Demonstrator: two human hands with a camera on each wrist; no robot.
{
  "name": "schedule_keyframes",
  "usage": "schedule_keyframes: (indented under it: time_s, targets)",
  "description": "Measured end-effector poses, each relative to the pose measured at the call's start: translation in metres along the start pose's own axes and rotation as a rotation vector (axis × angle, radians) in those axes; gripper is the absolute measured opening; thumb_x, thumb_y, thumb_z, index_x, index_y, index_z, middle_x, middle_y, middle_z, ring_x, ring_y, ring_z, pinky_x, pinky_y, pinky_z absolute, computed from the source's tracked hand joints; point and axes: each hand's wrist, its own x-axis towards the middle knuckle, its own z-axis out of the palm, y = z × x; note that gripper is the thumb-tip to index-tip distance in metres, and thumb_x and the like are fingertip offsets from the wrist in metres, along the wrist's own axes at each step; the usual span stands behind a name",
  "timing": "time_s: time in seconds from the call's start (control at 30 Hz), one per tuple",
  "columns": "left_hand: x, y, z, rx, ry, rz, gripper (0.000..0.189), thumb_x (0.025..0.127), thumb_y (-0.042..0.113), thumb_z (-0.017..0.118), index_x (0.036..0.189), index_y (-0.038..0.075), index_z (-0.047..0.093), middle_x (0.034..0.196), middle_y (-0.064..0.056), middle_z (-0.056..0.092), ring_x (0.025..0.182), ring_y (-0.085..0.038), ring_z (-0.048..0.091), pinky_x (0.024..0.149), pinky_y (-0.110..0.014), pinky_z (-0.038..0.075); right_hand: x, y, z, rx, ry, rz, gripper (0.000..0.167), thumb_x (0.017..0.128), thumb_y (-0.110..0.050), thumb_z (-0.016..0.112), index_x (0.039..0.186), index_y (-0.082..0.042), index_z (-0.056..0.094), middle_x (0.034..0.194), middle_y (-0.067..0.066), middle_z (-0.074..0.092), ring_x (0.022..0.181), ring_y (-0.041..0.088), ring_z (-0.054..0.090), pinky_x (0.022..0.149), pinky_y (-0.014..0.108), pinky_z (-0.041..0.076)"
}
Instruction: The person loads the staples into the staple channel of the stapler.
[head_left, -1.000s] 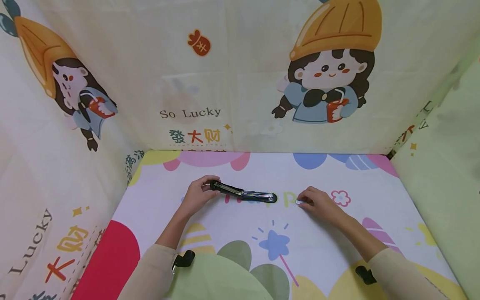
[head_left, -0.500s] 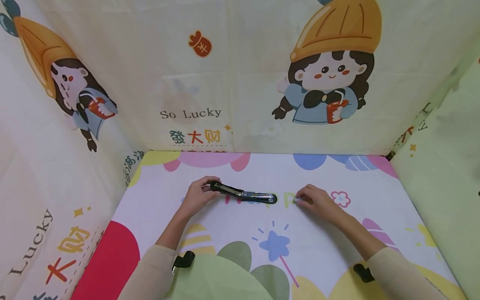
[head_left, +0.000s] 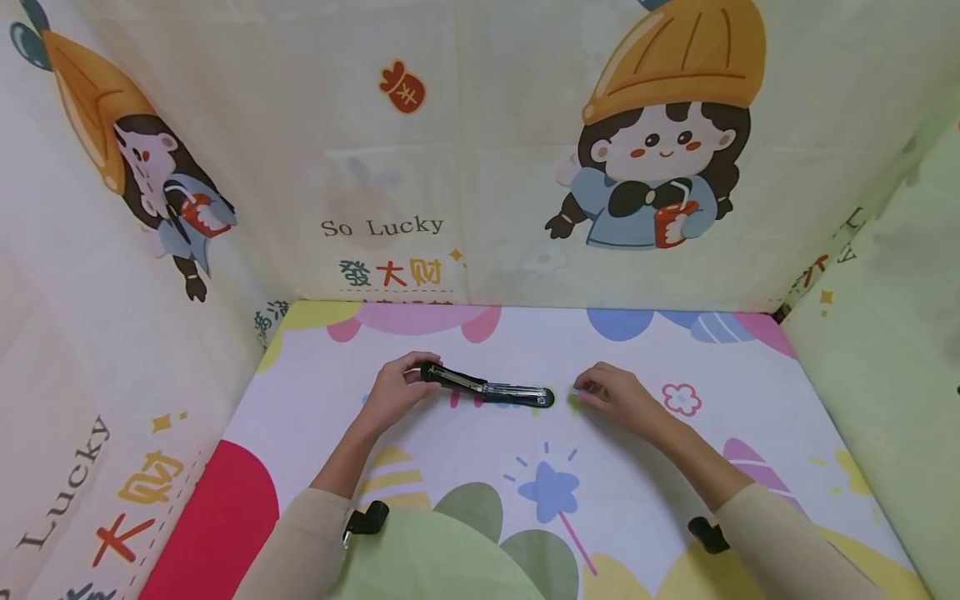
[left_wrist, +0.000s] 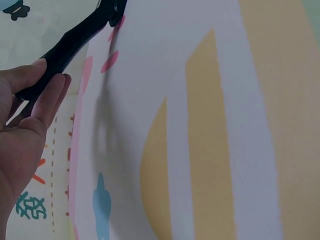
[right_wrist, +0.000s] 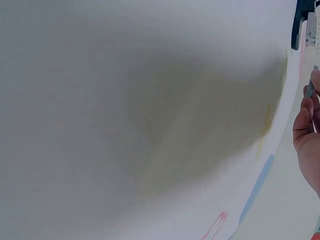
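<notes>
A black stapler point(head_left: 517, 394) is spread wide at its hinge, with the metal magazine and spring showing. My left hand point(head_left: 392, 393) grips its left end between thumb and fingers. In the left wrist view the stapler's dark arm point(left_wrist: 75, 42) slants up out of that grip, over its shadow on the tabletop. To the right of the stapler's free end, a short gap away, my right hand point(head_left: 617, 396) pinches a small silvery strip of staples point(right_wrist: 310, 89). The fingertips cover most of the strip in the head view.
A white tabletop point(head_left: 645, 475) printed with colourful shapes lies below both hands. Cream printed cloth point(head_left: 495, 183) rises behind it and on both sides. Each sleeve carries a black wrist camera, the left one point(head_left: 369, 518) and the right one point(head_left: 708, 535).
My right hand has moved left and slightly away from me, bringing the strip of staples closer to the stapler. My left hand and the stapler have stayed in place.
</notes>
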Motion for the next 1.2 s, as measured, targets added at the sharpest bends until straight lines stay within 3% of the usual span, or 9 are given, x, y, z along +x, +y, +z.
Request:
schedule_keyframes:
  time_s: [0.37, 0.73, 0.97, 1.2]
  targets:
    - [0.001, 0.003, -0.001, 0.032, -0.002, 0.001, 0.044, 0.09, 0.004, 0.078, 0.133, 0.005, 0.067, 0.135, -0.018, 0.064, 0.113, -0.031, 0.068, 0.089, -0.024, 0.058, 0.026, -0.02, 0.007, -0.01, -0.038, -0.029, 0.015, 0.09, -0.007, 0.079, 0.104, -0.009, 0.075, 0.099, 0.0, 0.071, 0.093, 0.017, 0.07, 0.084, 0.038, 0.059]
    - [0.0, 0.003, 0.001, 0.027, 0.001, -0.014, 0.044, 0.089, 0.0, 0.077, 0.132, 0.004, 0.066, 0.134, -0.018, 0.064, 0.111, -0.031, 0.068, 0.086, -0.023, 0.059, 0.046, -0.039, 0.019, 0.033, -0.103, -0.05, 0.014, 0.093, -0.009, 0.076, 0.107, -0.007, 0.074, 0.103, 0.003, 0.069, 0.096, 0.018, 0.071, 0.085, 0.036, 0.06]
    - [-0.012, 0.036, 0.0, 0.026, -0.023, -0.052, 0.043, 0.091, -0.003, 0.075, 0.132, 0.002, 0.066, 0.138, -0.022, 0.062, 0.115, -0.036, 0.067, 0.088, -0.026, 0.059, 0.058, -0.048, 0.025, 0.016, -0.151, -0.081, 0.016, 0.095, -0.011, 0.075, 0.11, -0.007, 0.074, 0.107, 0.005, 0.069, 0.099, 0.018, 0.072, 0.09, 0.036, 0.059]
    - [-0.009, 0.031, 0.001, 0.015, -0.023, -0.051, 0.043, 0.09, -0.003, 0.075, 0.132, 0.002, 0.066, 0.136, -0.023, 0.063, 0.115, -0.036, 0.067, 0.085, -0.021, 0.058, 0.063, -0.056, 0.034, 0.032, -0.14, -0.107, 0.015, 0.094, -0.009, 0.075, 0.109, -0.006, 0.076, 0.107, 0.006, 0.069, 0.099, 0.019, 0.072, 0.088, 0.033, 0.06]
